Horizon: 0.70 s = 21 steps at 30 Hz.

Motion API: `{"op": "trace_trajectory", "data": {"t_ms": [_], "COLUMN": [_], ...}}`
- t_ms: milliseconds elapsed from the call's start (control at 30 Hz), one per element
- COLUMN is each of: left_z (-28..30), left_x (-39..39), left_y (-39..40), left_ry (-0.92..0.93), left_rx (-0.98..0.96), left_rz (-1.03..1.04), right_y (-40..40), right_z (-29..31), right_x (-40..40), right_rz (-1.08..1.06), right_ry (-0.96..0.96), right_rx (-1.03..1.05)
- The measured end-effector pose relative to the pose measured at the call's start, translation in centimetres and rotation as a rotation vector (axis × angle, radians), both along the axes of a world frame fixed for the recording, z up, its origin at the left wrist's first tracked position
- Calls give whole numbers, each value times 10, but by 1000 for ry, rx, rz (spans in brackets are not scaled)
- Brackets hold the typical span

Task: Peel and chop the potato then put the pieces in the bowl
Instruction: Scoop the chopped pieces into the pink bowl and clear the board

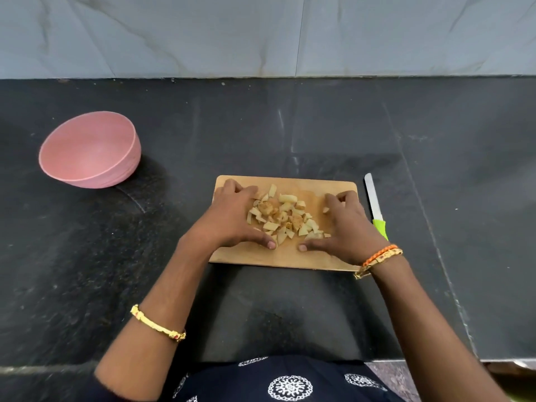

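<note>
Several pale chopped potato pieces (285, 216) lie in a heap on a wooden cutting board (290, 258) in the middle of the counter. My left hand (232, 219) rests on the board, cupped against the left side of the heap. My right hand (345, 224) cups the right side, fingers curled, thumb flat on the board. Both thumbs point toward each other below the pieces. Neither hand has lifted anything. A pink bowl (90, 149) stands empty at the far left, well apart from the board.
A knife (375, 206) with a green handle lies on the black counter (290, 126) just right of the board, blade pointing away. A grey tiled wall (261, 33) runs along the back. The counter's front edge is near my body.
</note>
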State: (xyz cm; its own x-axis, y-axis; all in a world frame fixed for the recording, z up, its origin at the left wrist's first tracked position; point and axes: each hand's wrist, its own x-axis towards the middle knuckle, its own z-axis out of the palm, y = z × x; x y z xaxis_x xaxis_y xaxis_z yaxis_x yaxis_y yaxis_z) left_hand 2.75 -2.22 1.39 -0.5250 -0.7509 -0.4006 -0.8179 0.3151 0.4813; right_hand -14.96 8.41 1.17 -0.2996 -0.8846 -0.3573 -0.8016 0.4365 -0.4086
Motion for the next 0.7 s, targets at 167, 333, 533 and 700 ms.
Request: {"op": "trace_trajectory", "data": {"t_ms": [167,333,533,700], "left_z": [2,3,2,10], "left_x": [-17,-32,-33,-31], "left_y": [3,4,4,1], "left_ry": [24,66,229,323], "left_rx": [22,-56,-69,14], "left_rz": [-70,-60,33,67], "right_y": [-23,-39,-41,-40], "right_z": [-3,0,9,21], "right_x": [11,9,0,-1], "right_rz": [165,204,165,159], "right_ry": [8,-48,-98,-115], "right_rx": [-60,-88,-148,-147]}}
